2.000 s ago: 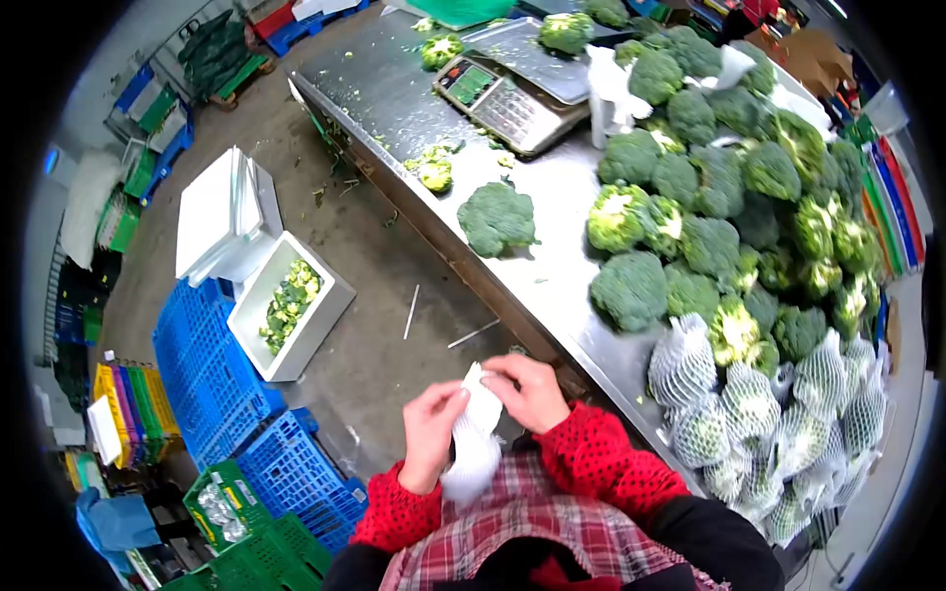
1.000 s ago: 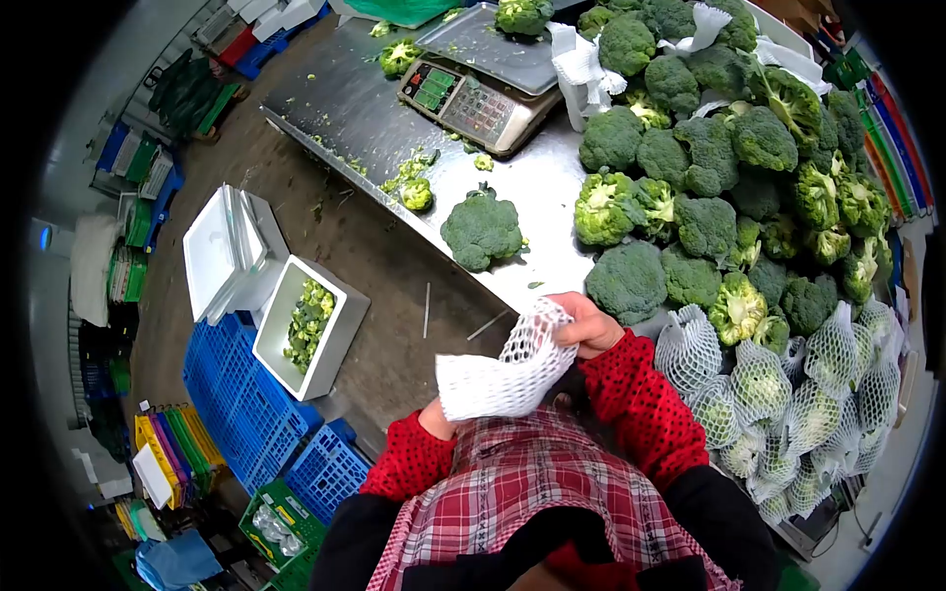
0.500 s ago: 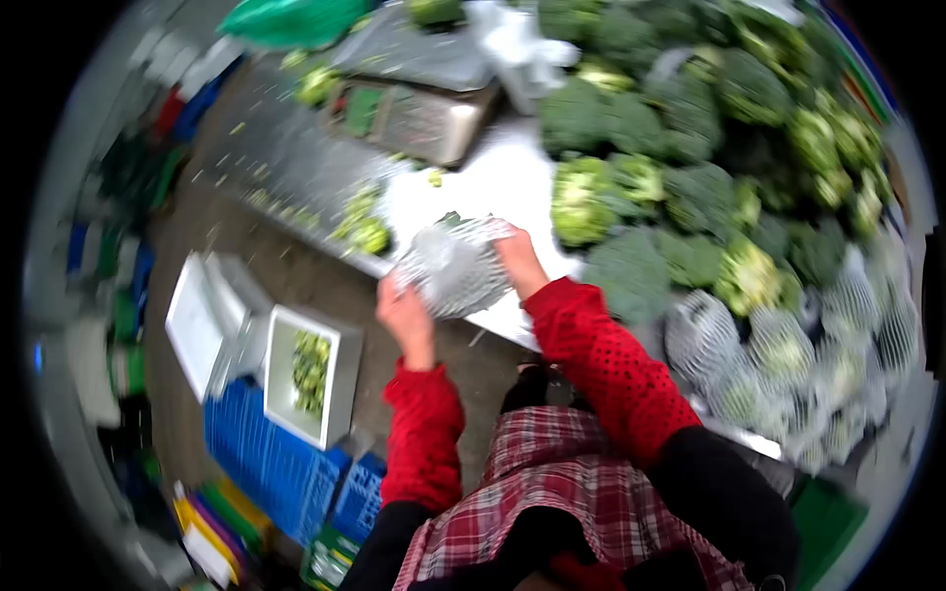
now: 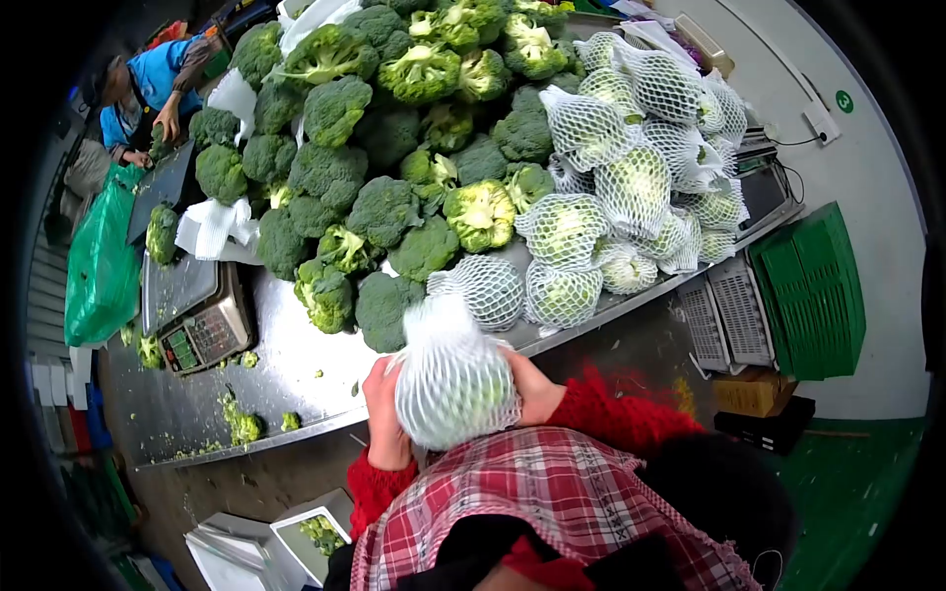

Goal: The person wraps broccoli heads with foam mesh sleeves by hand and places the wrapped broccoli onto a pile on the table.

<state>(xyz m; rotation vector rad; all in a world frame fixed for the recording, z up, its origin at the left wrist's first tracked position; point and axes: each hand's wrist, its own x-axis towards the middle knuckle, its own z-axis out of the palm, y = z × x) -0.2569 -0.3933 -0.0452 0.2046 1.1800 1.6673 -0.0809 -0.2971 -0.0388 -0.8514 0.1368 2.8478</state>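
Note:
A broccoli head in a white foam net (image 4: 458,389) is held between my two hands, close to the plaid apron. My left hand (image 4: 385,414) is pressed round its left side, and my right hand (image 4: 535,390) grips its right side. The gathered net stands up at the top. Just beyond lies a loose broccoli head (image 4: 384,310) on the metal table (image 4: 296,379), beside a netted one (image 4: 483,291). Other netted heads (image 4: 567,231) are piled to the right of the loose broccoli heap (image 4: 330,177).
A scale (image 4: 202,330) and green bag (image 4: 103,261) are at the left. Another person (image 4: 148,89) in a blue vest works at the upper left. Green crates (image 4: 808,295) stand at the right; a white foam box (image 4: 313,537) is on the floor below the table edge.
The view has swung right. The single broccoli that lay near the table edge is now inside the net. Both hands have brought it in close to the apron.

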